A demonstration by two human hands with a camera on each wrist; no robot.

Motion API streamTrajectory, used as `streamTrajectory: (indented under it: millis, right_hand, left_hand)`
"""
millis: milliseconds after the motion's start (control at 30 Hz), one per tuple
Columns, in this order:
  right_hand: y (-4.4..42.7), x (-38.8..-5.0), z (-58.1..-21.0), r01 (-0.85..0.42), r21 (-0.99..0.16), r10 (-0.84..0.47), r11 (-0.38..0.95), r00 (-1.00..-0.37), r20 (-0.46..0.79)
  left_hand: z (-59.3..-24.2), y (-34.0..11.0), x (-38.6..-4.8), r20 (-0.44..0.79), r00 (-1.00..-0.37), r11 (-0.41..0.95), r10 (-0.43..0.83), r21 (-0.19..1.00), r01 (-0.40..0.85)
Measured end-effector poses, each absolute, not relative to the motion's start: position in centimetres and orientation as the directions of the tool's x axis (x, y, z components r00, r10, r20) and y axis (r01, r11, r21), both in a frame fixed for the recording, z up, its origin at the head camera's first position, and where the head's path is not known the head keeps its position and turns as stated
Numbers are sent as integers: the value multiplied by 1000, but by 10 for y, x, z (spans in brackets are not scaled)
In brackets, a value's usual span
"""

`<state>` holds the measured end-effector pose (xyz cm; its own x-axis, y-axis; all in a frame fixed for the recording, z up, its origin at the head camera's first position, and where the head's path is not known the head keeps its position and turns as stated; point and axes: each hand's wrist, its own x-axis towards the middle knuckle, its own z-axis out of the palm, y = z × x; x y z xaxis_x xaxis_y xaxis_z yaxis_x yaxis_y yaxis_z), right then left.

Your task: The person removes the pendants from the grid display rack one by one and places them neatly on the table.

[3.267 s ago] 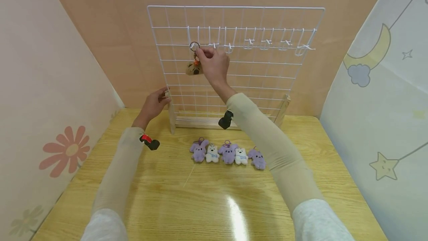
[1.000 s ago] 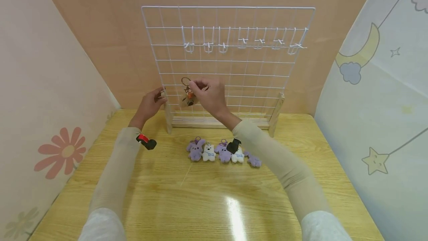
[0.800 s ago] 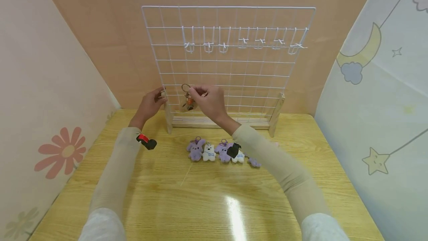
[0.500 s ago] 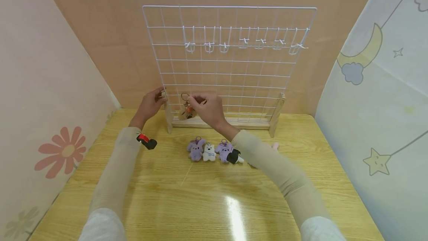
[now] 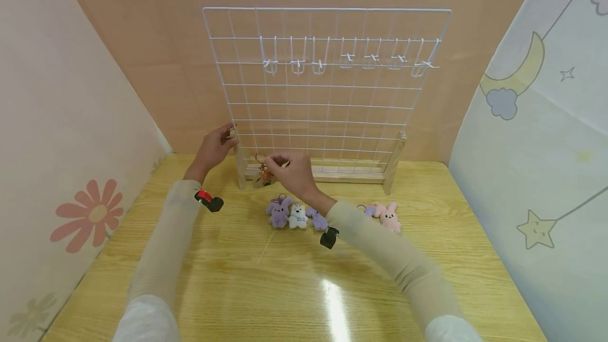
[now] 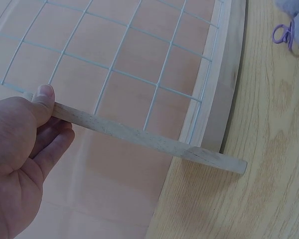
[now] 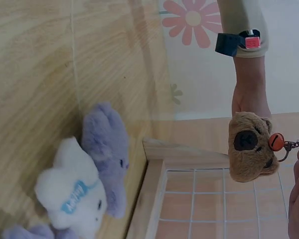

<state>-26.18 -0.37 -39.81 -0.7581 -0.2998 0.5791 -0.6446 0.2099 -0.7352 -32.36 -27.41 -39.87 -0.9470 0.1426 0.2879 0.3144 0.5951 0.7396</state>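
My right hand [image 5: 295, 174] pinches the metal ring end of a brown bear-head keychain [image 7: 249, 152] with an orange bell. The keychain hangs just in front of the lower left of a white wire grid rack [image 5: 328, 87]. At the rack's left side, my left hand [image 5: 212, 151] grips the upper end of a wooden upright [image 6: 124, 130] between thumb and fingers. On the table lies a row of plush keychains: a purple one [image 5: 279, 213], a white bear [image 5: 298, 217], another purple one [image 5: 319, 220] and a pink rabbit [image 5: 389, 217]. My right forearm covers part of the row.
Several white hooks [image 5: 348, 59] hang along the grid's upper part with nothing on them. The rack's wooden base [image 5: 349, 177] stands at the back of the wooden table [image 5: 228, 278]. Printed walls flank both sides.
My right hand has brought the bear keychain down from the leftmost hook to near the rack's base. The pink rabbit has come into sight past my forearm. My left hand stays on the upright.
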Motion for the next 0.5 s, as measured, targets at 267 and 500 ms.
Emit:
streamTrajectory:
  millis: [267, 500]
  right_hand:
    - [-9, -248, -417, -601, -768, -321, 221, -788, 525]
    - [-11, -241, -434, -573, -791, -355, 214, -800, 484]
  left_hand:
    - [-397, -273, -321, 293, -945, 590, 143, 741, 319]
    - [-395, -273, -320, 289, -946, 590, 146, 742, 318]
